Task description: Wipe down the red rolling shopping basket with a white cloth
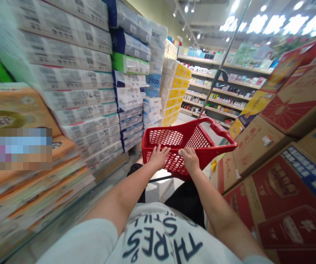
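Note:
A red plastic shopping basket [163,128] with holes in its walls is in front of my body, tilted in view. Its red handle [224,134] sticks out to the right. My left hand [159,157] is on the near rim, fingers hooked over the edge. To its right, my right hand [191,158] grips the same rim, its fingers curled over it. A small white spot shows beside the right thumb; I cannot make out what it is. The undersides of both hands are hidden.
Tall stacks of wrapped paper packs [86,77] and orange tissue packs [72,146] line the left side. Cardboard cartons [259,143] are piled on the right. Beyond the basket stand a slanting metal pole [213,86] and stocked shelves [231,77].

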Available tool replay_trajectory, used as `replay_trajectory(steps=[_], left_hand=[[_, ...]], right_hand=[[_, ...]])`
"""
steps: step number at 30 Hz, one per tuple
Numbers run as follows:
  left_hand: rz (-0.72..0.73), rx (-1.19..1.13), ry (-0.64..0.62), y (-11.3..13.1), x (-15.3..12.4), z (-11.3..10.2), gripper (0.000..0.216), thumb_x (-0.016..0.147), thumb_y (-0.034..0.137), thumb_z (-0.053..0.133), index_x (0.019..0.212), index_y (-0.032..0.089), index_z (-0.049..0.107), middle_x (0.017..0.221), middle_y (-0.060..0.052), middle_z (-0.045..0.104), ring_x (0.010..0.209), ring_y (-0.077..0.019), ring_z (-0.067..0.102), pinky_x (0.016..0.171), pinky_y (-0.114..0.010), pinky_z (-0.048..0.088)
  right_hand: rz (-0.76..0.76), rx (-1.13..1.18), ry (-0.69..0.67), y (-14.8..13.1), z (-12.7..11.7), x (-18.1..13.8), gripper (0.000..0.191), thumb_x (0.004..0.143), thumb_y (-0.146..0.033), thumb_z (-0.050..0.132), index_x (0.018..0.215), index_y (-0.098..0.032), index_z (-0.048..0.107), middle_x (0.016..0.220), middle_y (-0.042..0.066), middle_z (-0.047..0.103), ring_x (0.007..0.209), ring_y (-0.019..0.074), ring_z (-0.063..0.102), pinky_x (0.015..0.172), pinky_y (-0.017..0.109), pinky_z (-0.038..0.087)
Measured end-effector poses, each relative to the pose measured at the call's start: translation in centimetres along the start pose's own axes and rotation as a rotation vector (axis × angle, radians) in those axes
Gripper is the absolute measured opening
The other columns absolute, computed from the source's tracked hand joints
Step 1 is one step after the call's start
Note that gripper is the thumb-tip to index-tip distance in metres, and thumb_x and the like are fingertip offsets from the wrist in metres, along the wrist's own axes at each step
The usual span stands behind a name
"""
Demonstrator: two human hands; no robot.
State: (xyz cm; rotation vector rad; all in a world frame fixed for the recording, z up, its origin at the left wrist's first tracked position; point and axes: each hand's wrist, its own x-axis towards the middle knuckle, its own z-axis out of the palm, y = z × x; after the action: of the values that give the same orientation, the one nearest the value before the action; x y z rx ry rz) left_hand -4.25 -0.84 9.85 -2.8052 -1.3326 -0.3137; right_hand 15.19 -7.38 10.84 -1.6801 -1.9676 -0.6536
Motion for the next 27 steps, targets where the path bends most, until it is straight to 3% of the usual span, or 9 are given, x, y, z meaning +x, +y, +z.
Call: replay_trajectory(steps=[6,12,15,20,27], left_hand=[[0.007,0.020,-0.027,-0.1,-0.1,-0.4,0.077,0.081,0.019,0.052,0.151,0.022,0.019,0.155,-0.005,0.028,0.142,-0.0391,0.014,0.114,-0.054,0.013],[-0.002,0.016,-0.022,-0.1,0.1,-0.2,0.075,0.082,0.019,0.049,0.151,0.023,0.019,0.155,-0.004,0.027,0.143,-0.0385,0.013,0.114,-0.054,0.012],[-0.004,0.002,-0.014,0.0,0.1,-0.1,0.073,0.083,0.019,0.048,0.150,0.024,0.020,0.155,-0.005,0.028,0.143,-0.0381,0.013,0.114,-0.055,0.013],[0.009,0.025,-0.013,-0.2,0.1,0.1,0.078,0.080,0.018,0.052,0.150,0.023,0.020,0.155,-0.005,0.028,0.142,-0.0391,0.014,0.114,-0.055,0.013],[0.002,0.022,0.002,-0.1,0.1,0.1,0.073,0.082,0.018,0.048,0.150,0.022,0.021,0.155,-0.004,0.029,0.142,-0.0391,0.014,0.114,-0.055,0.013]], right_hand=[[0.085,0.019,-0.117,0.4,1.9,-2.3,0.021,0.090,-0.016,0.053,0.094,-0.027,0.070,0.094,0.004,0.061,0.091,0.0198,0.047,0.075,0.026,0.042],[0.087,0.039,0.091,1.6,0.0,-0.9,0.024,0.092,-0.017,0.048,0.100,-0.025,0.070,0.107,0.006,0.059,0.104,0.0207,0.045,0.089,0.029,0.041],[0.133,0.036,0.084,1.8,-0.6,-0.4,0.027,0.091,-0.015,0.047,0.102,-0.025,0.070,0.107,0.006,0.059,0.102,0.0207,0.044,0.089,0.029,0.040],[0.186,0.054,0.001,1.9,1.0,-2.6,0.022,0.087,-0.013,0.053,0.090,-0.024,0.072,0.094,0.005,0.060,0.093,0.0193,0.046,0.076,0.025,0.042],[0.152,0.070,0.205,3.3,-1.6,0.4,0.026,0.090,-0.016,0.046,0.097,-0.023,0.070,0.103,0.007,0.059,0.098,0.0211,0.045,0.090,0.032,0.039]])
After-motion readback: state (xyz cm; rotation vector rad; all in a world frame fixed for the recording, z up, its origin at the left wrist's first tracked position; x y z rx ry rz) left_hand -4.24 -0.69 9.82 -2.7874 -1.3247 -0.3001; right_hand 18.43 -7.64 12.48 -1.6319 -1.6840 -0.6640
